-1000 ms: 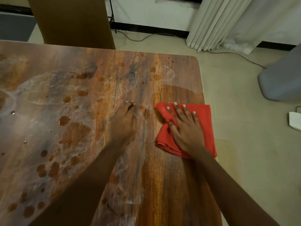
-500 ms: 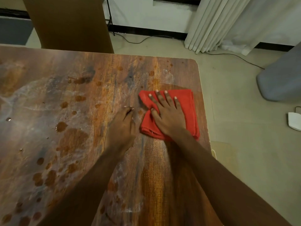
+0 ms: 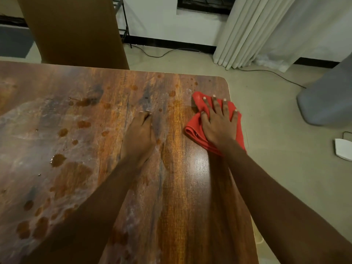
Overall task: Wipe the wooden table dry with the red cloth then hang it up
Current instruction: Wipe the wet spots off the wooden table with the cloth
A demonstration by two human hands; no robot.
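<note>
The wooden table fills the lower left of the head view, with water drops and wet smears across its left half. A folded red cloth lies near the table's far right corner, partly over the right edge. My right hand presses flat on the cloth with fingers spread. My left hand rests on the bare wood to the left of the cloth, fingers curled under, holding nothing.
A brown panel stands behind the table's far edge. White curtains hang at the back right, with cables on the floor. A grey object and a white object sit on the floor at right.
My right hand has slid the red cloth from the table's middle out to the right edge and slightly further away. The cloth has bunched up. My left hand stayed in place.
</note>
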